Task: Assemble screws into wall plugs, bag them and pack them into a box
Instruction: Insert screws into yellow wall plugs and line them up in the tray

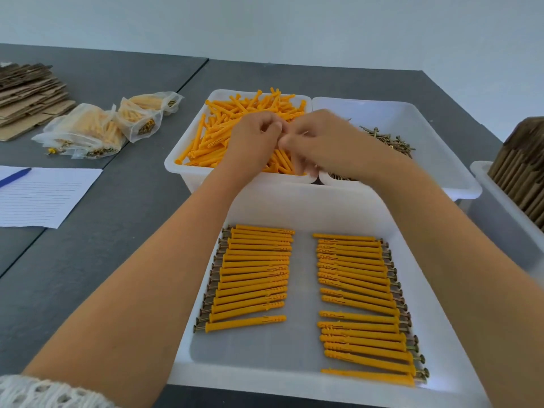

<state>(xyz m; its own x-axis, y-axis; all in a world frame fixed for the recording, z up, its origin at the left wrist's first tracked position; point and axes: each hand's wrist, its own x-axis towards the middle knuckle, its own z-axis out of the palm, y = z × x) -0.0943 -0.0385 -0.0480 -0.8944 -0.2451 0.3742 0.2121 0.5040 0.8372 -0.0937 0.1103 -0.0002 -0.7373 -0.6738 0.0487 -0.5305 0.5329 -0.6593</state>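
While both hands meet above the far bins, we judge the assembly step is in hand: a screw going into a wall plug; the left hand [256, 134] and right hand [312, 142] are together, fingers curled and touching, but blur hides what they pinch, so we cannot tell the piece between them. Loose orange wall plugs [223, 134] lie just under and left of the hands; the brass screws [388, 141] lie right of them. Next, we think, the finished piece must come near, into the white tray [297, 213], joining the left row [253, 275] or the right row [362, 304]; filled bags [97, 128] wait far left.
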